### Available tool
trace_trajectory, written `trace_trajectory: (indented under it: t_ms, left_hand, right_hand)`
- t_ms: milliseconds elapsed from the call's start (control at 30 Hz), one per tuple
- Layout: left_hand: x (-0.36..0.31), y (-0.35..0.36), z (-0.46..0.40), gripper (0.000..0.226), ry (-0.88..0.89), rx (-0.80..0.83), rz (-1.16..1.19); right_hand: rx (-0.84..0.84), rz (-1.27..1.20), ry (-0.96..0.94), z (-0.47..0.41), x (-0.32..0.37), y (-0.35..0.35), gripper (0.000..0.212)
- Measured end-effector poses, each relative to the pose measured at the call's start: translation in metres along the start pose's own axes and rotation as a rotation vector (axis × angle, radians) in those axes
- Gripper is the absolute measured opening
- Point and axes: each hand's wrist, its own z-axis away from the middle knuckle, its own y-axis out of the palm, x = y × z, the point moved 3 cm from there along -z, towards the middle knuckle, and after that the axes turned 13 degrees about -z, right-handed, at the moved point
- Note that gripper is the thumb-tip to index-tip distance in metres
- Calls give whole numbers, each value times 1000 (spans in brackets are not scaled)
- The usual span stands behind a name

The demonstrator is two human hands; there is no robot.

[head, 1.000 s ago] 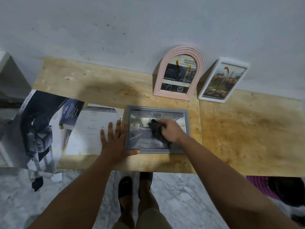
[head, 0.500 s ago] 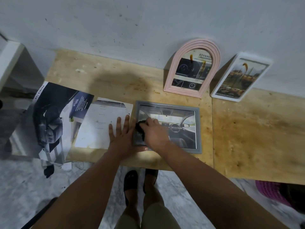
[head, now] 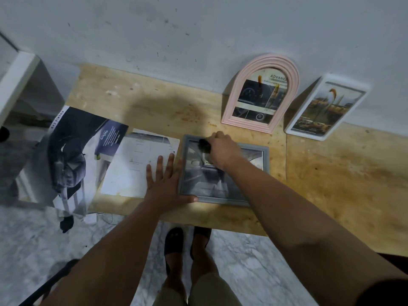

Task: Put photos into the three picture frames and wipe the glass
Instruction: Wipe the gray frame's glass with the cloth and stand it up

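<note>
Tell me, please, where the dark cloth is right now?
In the head view the dark cloth is gripped by the right hand at the far-left corner of the grey frame, lying flat on the table.

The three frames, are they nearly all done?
Nearly. The pink frame and white frame already hold photos and lean against the wall. The gray frame lies flat with a photo inside; the right hand rubs a dark cloth on its glass while the left hand steadies it. Left: finish wiping. Whether the other two were wiped, I can't tell.
</note>
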Motion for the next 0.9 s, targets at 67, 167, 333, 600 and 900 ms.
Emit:
trace_trajectory:
  t_ms: [67,167,333,600,900]
  left_hand:
    - [0,1,-1,140,-7,-8,0]
    - [-1,4,-1,139,-30,-9,-16]
    - [2,3,-1,129,-36,14,-3]
    - [-2,-8,3,137,-32,34,-3]
    - [-11,-19,3,145,-55,111,-22]
  right_hand:
    - [-13,11,-59,14,14,25,41]
    - [28,2,-131,41,30,58,45]
    - [142,2,-255,79,31,69,43]
    - [314,31,-139,104,-15,49,42]
    - [345,107,80,131,-94,-5,37]
